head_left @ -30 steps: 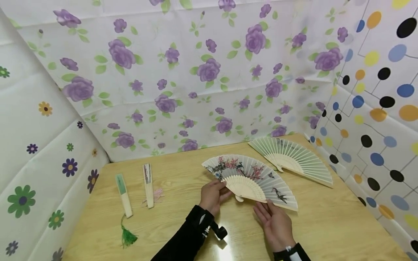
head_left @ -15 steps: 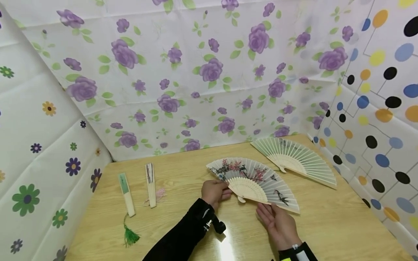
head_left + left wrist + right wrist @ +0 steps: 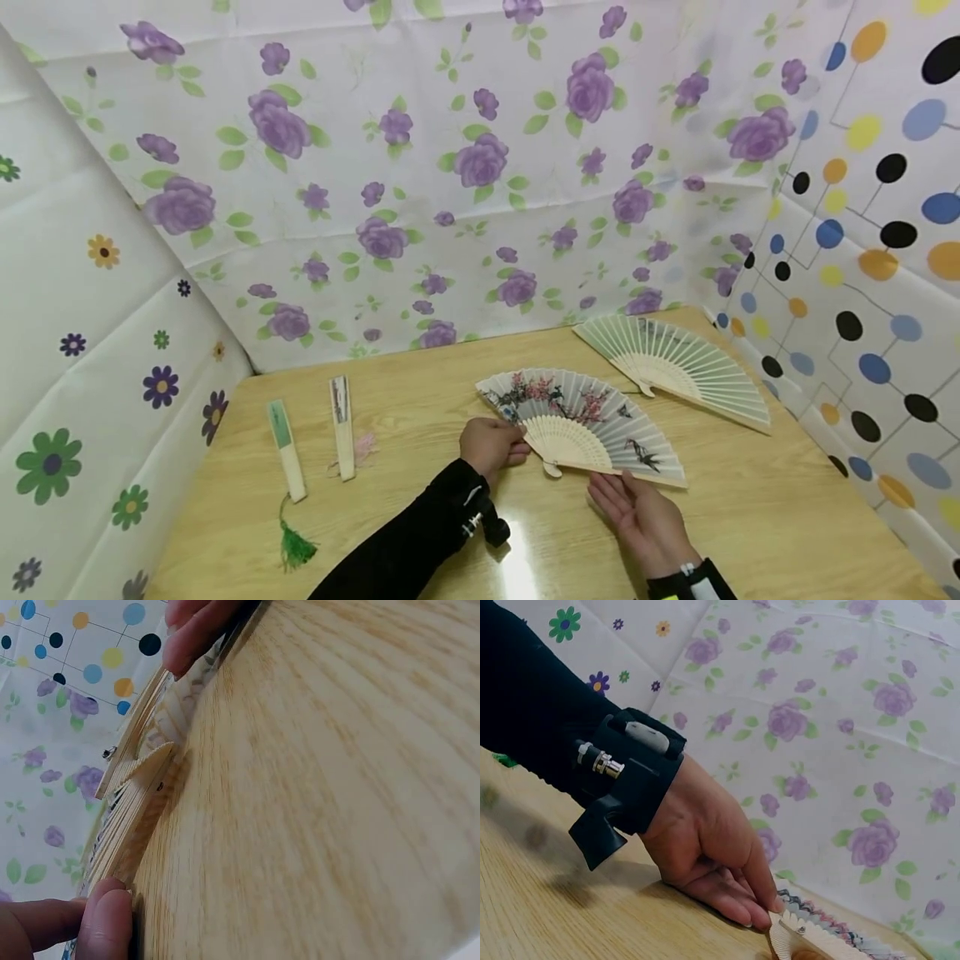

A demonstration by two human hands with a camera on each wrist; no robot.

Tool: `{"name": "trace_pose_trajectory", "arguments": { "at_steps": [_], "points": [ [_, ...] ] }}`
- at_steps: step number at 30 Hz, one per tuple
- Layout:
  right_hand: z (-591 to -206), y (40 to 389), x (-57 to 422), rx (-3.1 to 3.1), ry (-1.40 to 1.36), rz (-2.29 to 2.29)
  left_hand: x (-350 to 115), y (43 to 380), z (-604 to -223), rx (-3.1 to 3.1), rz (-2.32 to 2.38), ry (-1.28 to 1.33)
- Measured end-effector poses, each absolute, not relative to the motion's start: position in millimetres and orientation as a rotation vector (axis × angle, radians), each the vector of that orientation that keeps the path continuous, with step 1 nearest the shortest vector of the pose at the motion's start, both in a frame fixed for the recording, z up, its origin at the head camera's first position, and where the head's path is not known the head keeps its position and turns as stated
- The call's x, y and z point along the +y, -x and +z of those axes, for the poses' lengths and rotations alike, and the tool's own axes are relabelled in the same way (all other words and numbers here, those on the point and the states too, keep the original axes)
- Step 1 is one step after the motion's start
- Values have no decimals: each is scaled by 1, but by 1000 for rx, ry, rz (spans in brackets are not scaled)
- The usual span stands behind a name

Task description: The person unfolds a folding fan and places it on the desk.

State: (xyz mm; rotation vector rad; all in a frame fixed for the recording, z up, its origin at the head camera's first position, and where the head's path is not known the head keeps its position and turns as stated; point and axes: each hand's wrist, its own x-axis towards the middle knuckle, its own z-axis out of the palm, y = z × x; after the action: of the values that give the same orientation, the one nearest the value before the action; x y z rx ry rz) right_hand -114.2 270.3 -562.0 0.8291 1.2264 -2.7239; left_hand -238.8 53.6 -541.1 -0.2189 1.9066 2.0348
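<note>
An open folding fan (image 3: 562, 417), grey-white with pink blossoms, birds and pale wooden ribs, lies just over or on the table in the head view. My left hand (image 3: 491, 446) pinches its left edge between thumb and fingers, as the right wrist view also shows of that hand (image 3: 712, 840). Palm up, my right hand (image 3: 648, 521) holds the near edge with thumb and fingertips. In the left wrist view the fan's ribs (image 3: 135, 814) run between the left fingertips (image 3: 105, 922) and the right fingers (image 3: 191, 637).
A green open fan (image 3: 675, 362) lies at the back right. Two folded fans lie at left: a green one (image 3: 287, 450) with a green tassel (image 3: 297, 547), and a patterned one (image 3: 342, 429) with a pink tassel (image 3: 365, 447). Patterned sheets (image 3: 480, 217) border the table (image 3: 420, 400).
The blossom fan has sunk a little toward the table, its blade lying flatter. My right hand has shifted slightly down and right with it. The left hand keeps its pinch.
</note>
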Motion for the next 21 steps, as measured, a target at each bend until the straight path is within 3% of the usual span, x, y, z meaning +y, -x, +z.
{"name": "trace_pose_trajectory", "arguments": {
  "at_steps": [21],
  "points": [
    [-567, 104, 277, 1152, -845, -2668, 51, 236, -554, 1983, 1987, 193]
  ]
}}
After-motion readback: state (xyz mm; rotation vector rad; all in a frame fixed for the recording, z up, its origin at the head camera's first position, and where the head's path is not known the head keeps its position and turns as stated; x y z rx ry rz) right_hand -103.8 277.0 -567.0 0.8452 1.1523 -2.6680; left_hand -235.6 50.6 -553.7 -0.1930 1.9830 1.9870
